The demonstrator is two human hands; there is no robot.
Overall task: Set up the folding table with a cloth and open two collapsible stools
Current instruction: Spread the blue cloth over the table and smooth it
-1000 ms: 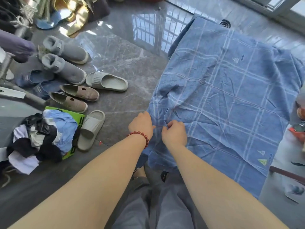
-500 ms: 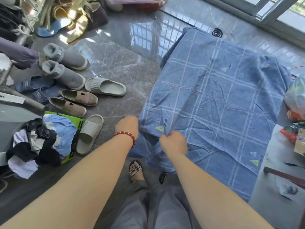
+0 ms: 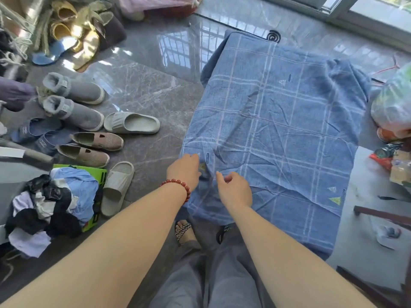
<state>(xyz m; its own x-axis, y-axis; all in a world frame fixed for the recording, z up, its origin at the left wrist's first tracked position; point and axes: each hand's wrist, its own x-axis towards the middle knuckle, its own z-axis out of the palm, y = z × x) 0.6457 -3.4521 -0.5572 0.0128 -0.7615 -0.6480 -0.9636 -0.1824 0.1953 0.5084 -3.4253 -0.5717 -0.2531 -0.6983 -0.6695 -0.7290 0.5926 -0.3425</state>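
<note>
Both bare forearms are stretched forward and down, close together. The left hand is seen from the back, its fingers bent downward and largely hidden from view. The right hand is held just beside it, palm turned down, fingers loosely curled and relaxed.

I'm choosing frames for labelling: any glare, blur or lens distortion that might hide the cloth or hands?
Head view: window glare shines on the glossy floor beside the cloth, which is evenly lit and sharp; wide-angle stretch enlarges the forearms at the bottom; left hand and right hand slightly soft.
</note>
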